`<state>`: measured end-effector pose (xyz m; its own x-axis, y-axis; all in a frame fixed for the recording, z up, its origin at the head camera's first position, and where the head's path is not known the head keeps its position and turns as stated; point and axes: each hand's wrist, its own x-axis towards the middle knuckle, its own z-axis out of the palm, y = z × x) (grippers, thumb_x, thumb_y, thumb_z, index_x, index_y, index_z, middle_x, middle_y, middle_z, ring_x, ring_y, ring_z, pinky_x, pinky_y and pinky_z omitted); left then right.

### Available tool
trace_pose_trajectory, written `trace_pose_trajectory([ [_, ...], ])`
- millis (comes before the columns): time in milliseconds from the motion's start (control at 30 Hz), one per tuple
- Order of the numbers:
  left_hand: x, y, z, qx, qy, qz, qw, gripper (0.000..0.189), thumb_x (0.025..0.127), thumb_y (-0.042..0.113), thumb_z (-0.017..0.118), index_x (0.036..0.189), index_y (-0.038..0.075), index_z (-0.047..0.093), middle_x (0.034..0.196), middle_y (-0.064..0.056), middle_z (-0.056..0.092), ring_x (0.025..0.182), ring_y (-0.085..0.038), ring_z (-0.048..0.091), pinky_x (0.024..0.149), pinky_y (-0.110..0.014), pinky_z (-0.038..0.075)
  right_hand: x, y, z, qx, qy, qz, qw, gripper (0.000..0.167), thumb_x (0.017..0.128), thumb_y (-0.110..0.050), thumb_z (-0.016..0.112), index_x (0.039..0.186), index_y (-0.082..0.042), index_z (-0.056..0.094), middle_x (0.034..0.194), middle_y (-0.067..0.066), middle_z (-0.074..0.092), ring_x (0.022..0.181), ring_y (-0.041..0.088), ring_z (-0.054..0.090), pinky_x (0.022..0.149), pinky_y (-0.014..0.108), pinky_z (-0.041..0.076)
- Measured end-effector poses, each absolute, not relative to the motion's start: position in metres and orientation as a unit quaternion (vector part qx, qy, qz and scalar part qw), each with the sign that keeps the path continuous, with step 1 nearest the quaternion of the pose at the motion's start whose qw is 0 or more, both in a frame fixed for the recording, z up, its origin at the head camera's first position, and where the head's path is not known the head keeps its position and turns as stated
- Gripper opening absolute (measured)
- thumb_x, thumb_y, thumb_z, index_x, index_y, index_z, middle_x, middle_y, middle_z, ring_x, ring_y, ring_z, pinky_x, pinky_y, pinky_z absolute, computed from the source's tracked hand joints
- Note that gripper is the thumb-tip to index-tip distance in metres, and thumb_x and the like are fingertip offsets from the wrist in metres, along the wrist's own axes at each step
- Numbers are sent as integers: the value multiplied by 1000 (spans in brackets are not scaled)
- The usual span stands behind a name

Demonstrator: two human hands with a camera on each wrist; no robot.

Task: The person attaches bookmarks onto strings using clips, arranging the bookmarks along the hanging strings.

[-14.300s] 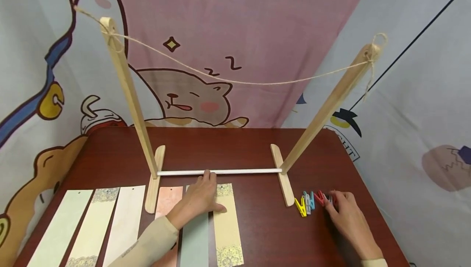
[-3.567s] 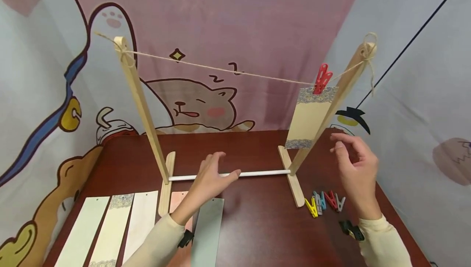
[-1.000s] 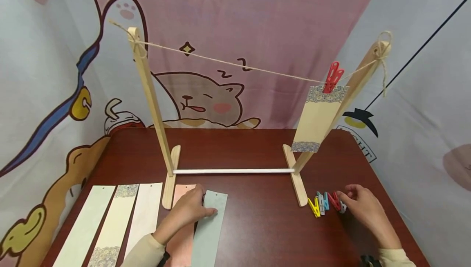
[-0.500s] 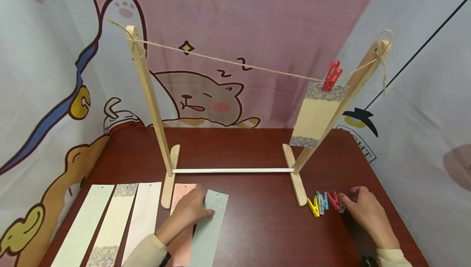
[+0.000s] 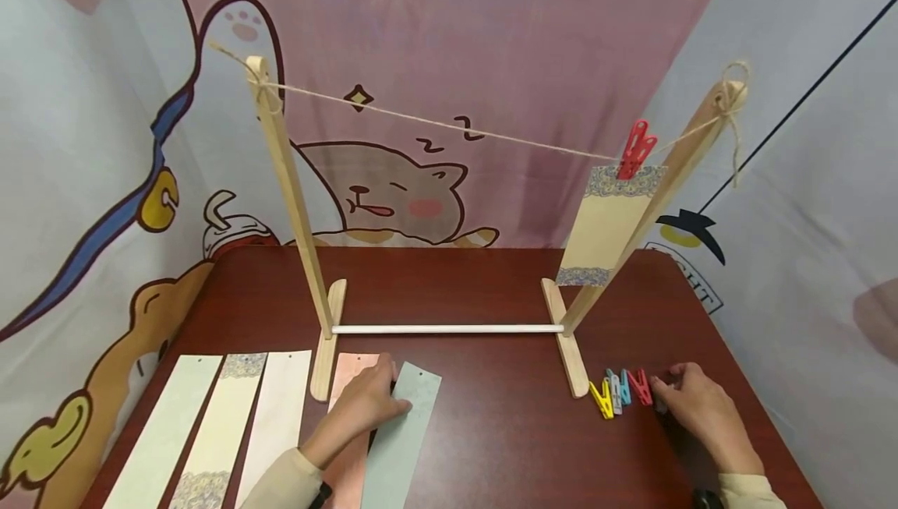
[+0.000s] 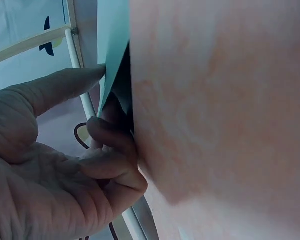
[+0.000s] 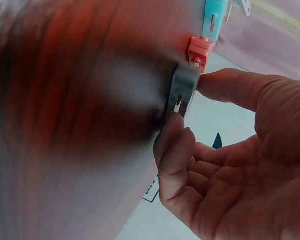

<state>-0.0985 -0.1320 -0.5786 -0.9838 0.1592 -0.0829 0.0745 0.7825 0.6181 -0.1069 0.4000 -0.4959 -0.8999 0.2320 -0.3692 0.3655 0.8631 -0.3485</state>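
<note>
Grey-green card (image 5: pixel 405 447) pinched by left hand (image 5: pixel 366 404), in front of wooden stand (image 5: pixel 296 213); grey clip (image 7: pixel 183 84) pinched by right hand (image 5: pixel 704 413), right of stand.

left hand (image 5: pixel 365 406): pinching, thumb straight | right hand (image 5: pixel 704 415): pinching, fingers curled

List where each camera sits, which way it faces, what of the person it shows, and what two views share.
Head: on the head, facing forward and down at the rack, cards and pegs; left hand, right hand and sleeves show.
Left wrist: on the left wrist, facing the green card and pink card; only the left hand shows.
Right wrist: on the right wrist, facing the grey peg and red peg; only the right hand shows.
Shared: head and left wrist both show the rack, green card and pink card.
</note>
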Motion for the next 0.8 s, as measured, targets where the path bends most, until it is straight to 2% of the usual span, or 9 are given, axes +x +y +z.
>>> trace_pose_trajectory([
  [100,-97,-130,-570,68,937,337,58,47,77,19,94,97,17,51,72,5,54,63,-14,51,56,-34,43,-105,402,-496,148,959,-195,141,68,102,-38,72,129,21,52,98,24,66,86,34,63,76,55,54],
  [233,-89,-127,-541,83,914,393,54,38,83,10,88,93,14,52,73,3,52,63,-14,50,57,-32,41,-103,403,-495,139,967,-181,113,50,99,-35,77,110,12,67,83,11,64,75,27,59,63,43,47],
  [367,-82,-125,-511,68,890,446,73,32,86,2,86,94,8,55,77,-1,54,67,-15,51,60,-31,43,-101,401,-493,129,970,-180,102,37,97,-32,80,96,4,71,78,7,62,72,25,57,60,39,42],
  [500,-80,-124,-496,49,883,458,87,29,88,2,86,96,5,58,80,0,55,71,-15,51,64,-30,44,-100,401,-492,131,971,-177,98,33,96,-28,81,93,4,71,78,8,60,71,25,55,59,39,41],
  [667,-81,-128,-493,41,879,465,95,27,90,2,86,96,4,59,79,-2,56,70,-16,53,63,-30,44,-102,399,-493,136,970,-181,84,31,95,-26,83,91,4,74,78,9,64,72,26,56,59,39,43],
  [800,-81,-133,-492,35,869,483,103,25,91,1,85,96,3,60,79,-2,58,71,-17,55,62,-30,45,-104,397,-494,152,971,-179,54,36,92,-24,84,96,9,71,80,13,66,72,27,58,58,41,46],
])
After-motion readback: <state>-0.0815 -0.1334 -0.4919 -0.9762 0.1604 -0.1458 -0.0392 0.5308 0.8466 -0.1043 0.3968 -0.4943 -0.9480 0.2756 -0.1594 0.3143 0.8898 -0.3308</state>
